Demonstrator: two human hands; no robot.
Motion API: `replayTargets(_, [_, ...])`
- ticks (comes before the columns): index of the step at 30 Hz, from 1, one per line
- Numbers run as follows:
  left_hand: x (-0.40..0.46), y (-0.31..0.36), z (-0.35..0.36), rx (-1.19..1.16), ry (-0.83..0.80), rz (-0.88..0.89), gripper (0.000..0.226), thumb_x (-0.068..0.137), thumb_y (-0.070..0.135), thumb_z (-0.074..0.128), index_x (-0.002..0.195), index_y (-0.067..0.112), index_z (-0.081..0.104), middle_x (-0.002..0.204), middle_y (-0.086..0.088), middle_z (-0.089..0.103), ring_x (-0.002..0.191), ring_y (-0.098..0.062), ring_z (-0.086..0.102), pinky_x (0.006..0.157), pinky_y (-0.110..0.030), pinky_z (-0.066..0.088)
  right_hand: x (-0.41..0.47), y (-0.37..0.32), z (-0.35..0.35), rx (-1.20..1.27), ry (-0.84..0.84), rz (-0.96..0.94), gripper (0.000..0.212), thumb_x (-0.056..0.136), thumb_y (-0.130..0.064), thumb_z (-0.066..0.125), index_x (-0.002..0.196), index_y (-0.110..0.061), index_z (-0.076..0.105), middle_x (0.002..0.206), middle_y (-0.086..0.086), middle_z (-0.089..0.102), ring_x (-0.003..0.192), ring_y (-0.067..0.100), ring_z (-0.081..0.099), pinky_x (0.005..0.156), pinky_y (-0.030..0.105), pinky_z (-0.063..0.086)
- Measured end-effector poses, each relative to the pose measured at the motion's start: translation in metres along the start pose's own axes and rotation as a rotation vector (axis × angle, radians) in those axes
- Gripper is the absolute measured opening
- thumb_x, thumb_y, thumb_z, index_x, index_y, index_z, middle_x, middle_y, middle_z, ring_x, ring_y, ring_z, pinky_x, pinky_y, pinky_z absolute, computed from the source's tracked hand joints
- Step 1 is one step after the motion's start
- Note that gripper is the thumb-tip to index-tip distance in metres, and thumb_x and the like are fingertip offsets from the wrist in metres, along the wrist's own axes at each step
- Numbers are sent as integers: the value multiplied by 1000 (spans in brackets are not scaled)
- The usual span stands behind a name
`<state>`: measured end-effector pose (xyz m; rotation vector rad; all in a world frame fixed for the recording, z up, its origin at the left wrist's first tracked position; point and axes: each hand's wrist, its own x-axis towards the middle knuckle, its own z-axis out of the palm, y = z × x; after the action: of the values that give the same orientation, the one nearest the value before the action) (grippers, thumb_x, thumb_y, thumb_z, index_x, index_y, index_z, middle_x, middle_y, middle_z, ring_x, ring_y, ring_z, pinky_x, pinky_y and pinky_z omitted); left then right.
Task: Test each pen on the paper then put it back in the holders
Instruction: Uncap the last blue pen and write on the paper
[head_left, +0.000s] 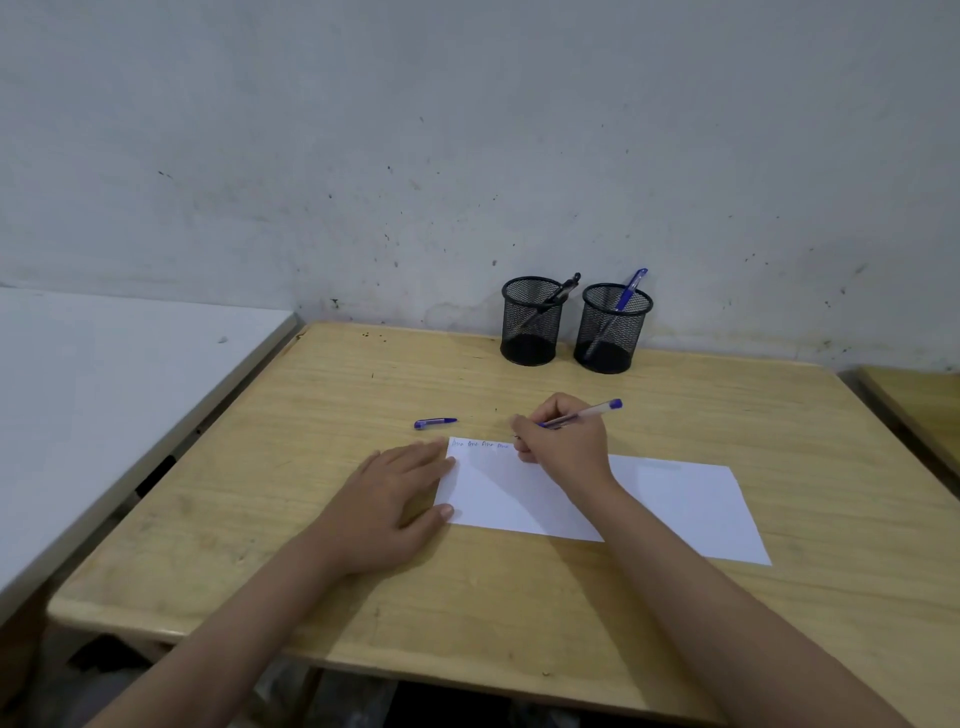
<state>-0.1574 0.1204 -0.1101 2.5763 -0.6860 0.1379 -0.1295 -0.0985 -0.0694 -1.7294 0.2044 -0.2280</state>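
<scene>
A white sheet of paper (675, 499) lies on the wooden desk (363, 384), with several small written marks along its top left edge. My right hand (563, 441) grips a clear pen with a blue end (592, 412), its tip down at the paper's top edge. My left hand (395, 493) lies flat, fingers on the paper's left edge. A blue pen cap (435, 423) rests on the desk just above the paper. Two black mesh holders stand at the back: the left holder (531, 322) has a black pen (563, 291), the right holder (612, 330) a blue pen (631, 288).
A grey stained wall (467, 156) rises directly behind the holders. A white table (104, 374) adjoins the desk on the left, with a narrow gap between. Another wooden desk's corner (919, 400) shows at the right edge.
</scene>
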Motion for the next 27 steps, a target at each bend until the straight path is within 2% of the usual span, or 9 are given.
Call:
replayTargets(4, [-1, 3, -2, 14, -30, -3, 63, 82, 61, 32, 138, 34, 36, 150, 22, 19, 139, -5, 20, 114, -43, 23, 5, 5, 2, 12, 47, 9, 27, 75, -1, 70, 61, -7, 47, 58, 24, 61, 47, 23, 62, 58, 45, 57])
replayTargets(9, [-1, 4, -3, 15, -47, -12, 62, 82, 60, 31, 138, 34, 36, 149, 23, 23, 139, -7, 20, 113, -45, 23, 7, 11, 1, 37, 81, 12, 27, 76, 1, 67, 62, -7, 45, 57, 21, 59, 45, 21, 64, 49, 35, 53])
replayTargets(17, [-2, 5, -4, 59, -79, -12, 62, 83, 59, 27, 140, 35, 30, 151, 24, 18, 140, -6, 15, 114, -45, 21, 9, 13, 1, 38, 90, -44, 32, 77, 2, 64, 59, -8, 40, 53, 17, 52, 46, 22, 63, 45, 31, 50])
replayTargets(27, [-4, 9, -5, 40, -65, -27, 61, 83, 59, 27, 139, 35, 32, 150, 25, 19, 139, -5, 17, 114, -46, 21, 12, 16, 3, 53, 47, -43, 36, 77, 5, 63, 57, -11, 37, 54, 16, 50, 47, 23, 64, 44, 28, 48])
